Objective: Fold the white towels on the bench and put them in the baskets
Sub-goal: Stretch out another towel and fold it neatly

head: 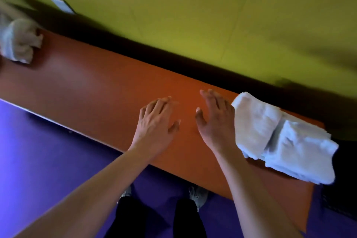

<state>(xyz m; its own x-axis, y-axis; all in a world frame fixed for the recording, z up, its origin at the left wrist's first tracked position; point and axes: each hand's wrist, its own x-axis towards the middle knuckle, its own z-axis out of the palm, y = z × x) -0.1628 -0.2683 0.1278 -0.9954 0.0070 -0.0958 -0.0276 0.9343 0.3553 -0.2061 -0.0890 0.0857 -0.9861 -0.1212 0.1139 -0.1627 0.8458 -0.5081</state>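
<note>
An orange bench (pixel 108 91) runs slantwise across the view. Folded white towels (pixel 280 137) lie in a stack at its right end, partly over the front edge. A crumpled white towel (pixel 18 42) lies at the far left end, blurred. My left hand (pixel 156 123) hovers over the middle of the bench with fingers spread, holding nothing. My right hand (pixel 216 118) is beside it, fingers straight, its outer edge close to the folded stack; whether it touches the stack is unclear. No basket is in view.
A yellow-green wall (pixel 193 15) stands behind the bench, with a dark gap along its base. The floor (pixel 38 150) is purple. My legs and shoes (pixel 197 195) stand just in front of the bench. A dark object sits at the far right edge.
</note>
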